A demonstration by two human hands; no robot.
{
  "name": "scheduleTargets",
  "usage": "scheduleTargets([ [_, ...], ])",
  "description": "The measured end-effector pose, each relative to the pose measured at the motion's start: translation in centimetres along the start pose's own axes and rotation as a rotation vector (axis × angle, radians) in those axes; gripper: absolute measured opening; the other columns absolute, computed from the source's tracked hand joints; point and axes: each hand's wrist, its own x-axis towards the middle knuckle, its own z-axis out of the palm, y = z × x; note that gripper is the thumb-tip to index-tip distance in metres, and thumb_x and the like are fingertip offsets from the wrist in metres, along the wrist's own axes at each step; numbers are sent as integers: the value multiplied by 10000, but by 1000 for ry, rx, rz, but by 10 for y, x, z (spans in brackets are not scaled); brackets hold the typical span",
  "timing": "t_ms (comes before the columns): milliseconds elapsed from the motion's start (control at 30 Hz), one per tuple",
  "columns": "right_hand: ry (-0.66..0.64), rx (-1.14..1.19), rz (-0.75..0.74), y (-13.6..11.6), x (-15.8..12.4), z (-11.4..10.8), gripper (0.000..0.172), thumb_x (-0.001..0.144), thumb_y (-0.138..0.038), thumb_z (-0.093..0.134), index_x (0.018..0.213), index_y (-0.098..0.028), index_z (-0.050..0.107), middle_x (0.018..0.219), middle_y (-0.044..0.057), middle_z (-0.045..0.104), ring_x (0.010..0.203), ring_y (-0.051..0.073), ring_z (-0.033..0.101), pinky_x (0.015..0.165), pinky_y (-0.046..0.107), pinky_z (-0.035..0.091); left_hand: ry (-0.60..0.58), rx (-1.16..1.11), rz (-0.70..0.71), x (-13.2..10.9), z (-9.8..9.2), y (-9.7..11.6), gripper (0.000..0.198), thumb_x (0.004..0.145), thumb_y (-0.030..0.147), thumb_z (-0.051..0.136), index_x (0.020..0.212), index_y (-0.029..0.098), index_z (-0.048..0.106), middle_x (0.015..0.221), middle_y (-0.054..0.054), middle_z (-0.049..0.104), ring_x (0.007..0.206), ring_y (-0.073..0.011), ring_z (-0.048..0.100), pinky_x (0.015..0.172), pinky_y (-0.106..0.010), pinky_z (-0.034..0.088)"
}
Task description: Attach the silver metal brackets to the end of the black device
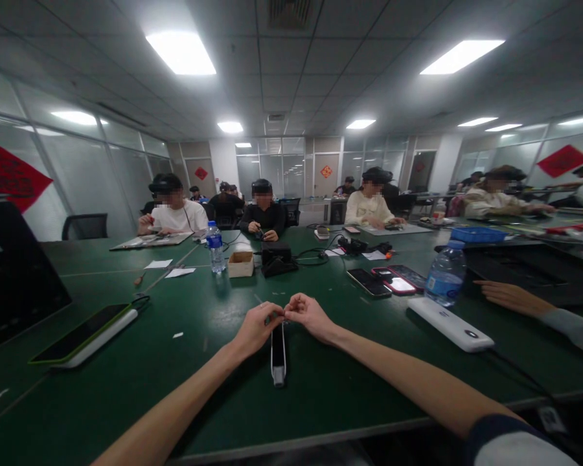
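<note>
The left hand (pixel 255 329) and right hand (pixel 311 317) meet with their fingers (pixel 294 304) pinched together, whatever they pinch too small to tell, just above a narrow black-and-white strip (pixel 278 356) on the near side of the green table (pixel 126 401); it looks light and fairly stiff, easiest taken by its long edges

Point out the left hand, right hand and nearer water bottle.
Left hand (pixel 256 329): head view, back of the hand.
Right hand (pixel 309 317): head view, back of the hand.
Nearer water bottle (pixel 445 277): head view, middle of the bottle's body.
</note>
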Motion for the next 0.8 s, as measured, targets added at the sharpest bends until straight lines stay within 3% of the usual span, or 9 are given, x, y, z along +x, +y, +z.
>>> scheduleTargets([
  [133, -23, -105, -23, 1, 1, -2, 406, 652, -424, 770, 815, -205, 469, 794, -4, 613, 745, 163, 617, 757, 355, 514, -49, 7, 6, 2, -7, -3, 127, 887, 196, 504, 903, 173, 628, 850, -41, 656, 763, -167, 600, 702, -265, 466],
  [300, -4, -671, -195, -9, -3, -14, 149, 816, -315, 615, 827, -185, 543, 820, 17, 598, 755, 157, 573, 717, 322, 484, -211, 8, -46, 8, -37, -20, 134, 868, 253, 524, 893, 168, 625, 821, -23, 654, 739, -164, 596, 658, -246, 453],
  [400, -82, -929, -261, -14, -4, -23, 79, 832, -248, 579, 854, -172, 572, 845, 34, 607, 744, 153, 553, 695, 305, 466, -281, -27, -95, 7, -50, -38, 167, 860, 290, 541, 931, 173, 636, 860, -14, 661, 749, -157, 597, 665, -241, 454],
  [567, -252, -1126, -312, -11, -3, -29, 68, 822, -212, 579, 863, -166, 608, 869, 49, 617, 782, 164, 549, 717, 303, 462, -412, -40, -152, 5, -46, -56, 181, 848, 294, 556, 937, 177, 660, 870, -14, 666, 787, -164, 605, 705, -247, 467],
  [800, -309, -1141, -361, -2, -2, -26, 93, 855, -223, 564, 864, -155, 629, 873, 58, 624, 799, 162, 556, 736, 299, 465, -473, -137, -158, 6, -39, -54, 173, 842, 320, 589, 891, 165, 650, 840, -16, 666, 774, -169, 613, 734, -259, 473],
])
